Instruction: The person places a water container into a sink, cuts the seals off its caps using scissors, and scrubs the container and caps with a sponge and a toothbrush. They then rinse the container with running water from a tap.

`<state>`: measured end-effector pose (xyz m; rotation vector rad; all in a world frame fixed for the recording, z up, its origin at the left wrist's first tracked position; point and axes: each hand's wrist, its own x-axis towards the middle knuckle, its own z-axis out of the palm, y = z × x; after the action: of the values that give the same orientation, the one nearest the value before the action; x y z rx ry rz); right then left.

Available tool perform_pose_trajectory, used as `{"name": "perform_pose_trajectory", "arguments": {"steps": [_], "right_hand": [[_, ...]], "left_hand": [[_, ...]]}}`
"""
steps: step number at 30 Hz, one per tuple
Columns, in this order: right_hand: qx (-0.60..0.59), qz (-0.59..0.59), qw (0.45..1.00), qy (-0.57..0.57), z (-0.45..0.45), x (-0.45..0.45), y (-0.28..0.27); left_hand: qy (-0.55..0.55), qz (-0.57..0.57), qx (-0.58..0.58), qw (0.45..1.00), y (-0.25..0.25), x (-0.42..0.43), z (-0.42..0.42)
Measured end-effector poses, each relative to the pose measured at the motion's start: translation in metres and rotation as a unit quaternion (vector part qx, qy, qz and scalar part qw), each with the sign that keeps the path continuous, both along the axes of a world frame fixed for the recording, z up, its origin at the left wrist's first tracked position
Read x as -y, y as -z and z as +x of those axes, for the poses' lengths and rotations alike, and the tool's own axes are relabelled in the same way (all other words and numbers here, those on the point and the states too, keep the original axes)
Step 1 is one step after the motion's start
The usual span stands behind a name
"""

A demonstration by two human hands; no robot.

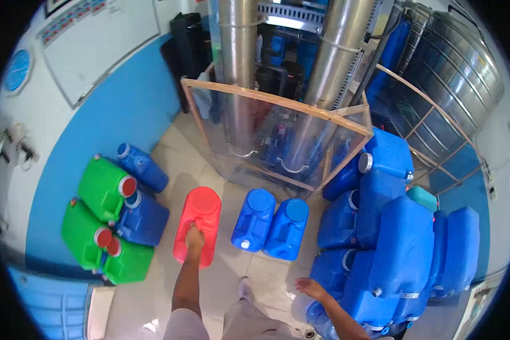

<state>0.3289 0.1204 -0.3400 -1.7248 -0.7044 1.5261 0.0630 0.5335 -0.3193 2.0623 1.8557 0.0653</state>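
**On the pale tiles (pixel 272 288), a red jug (pixel 209 228) held by its handle (pixel 199 220)**

Just ahead of the left knee, the red jug appears to stand upright; I see the left hand (pixel 195 237) wrapped round its handle. The right hand (pixel 309 287) is empty, fingers extended, near the blue stack (pixel 402 246).

Taking the red jug as my centre, two blue jugs (pixel 254 218) (pixel 287 226) stand at three o'clock, side by side; green jugs (pixel 101 187) cluster at nine.

My worry is a sideways pull on the handle: it could tip the red jug or knock it into the blue pair. The right forearm could brush the blue stack, and I'd judge its upper jugs able to slide. The floor shines in spots; whether that's water or glare, I can't tell. If wet, the foot (pixel 245 288) might slip.

Farther out, a wood-framed screen (pixel 272 133) stands at one o'clock before steel columns (pixel 237 62), a ribbed tank (pixel 450 73) at two, a whiteboard (pixel 99 48) at eleven.
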Motion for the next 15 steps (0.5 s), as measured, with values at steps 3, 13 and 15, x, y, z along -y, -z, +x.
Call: {"name": "perform_pose_trajectory", "arguments": {"steps": [3, 13, 15], "right_hand": [[0.045, -0.027, 0.997, 0.063, 0.004, 0.016, 0.034], [0.072, -0.227, 0.955, 0.175, -0.018, 0.092, 0.063], [0.084, -0.148, 0.962, 0.214, -0.030, 0.112, 0.056]], "left_hand": [[-0.005, -0.065, -0.003, 0.998, 0.103, -0.050, 0.033], [0.278, -0.069, -0.219, 0.933, 0.272, -0.112, 0.081], [0.069, -0.014, -0.168, 0.983, 0.250, -0.085, 0.109]]}}
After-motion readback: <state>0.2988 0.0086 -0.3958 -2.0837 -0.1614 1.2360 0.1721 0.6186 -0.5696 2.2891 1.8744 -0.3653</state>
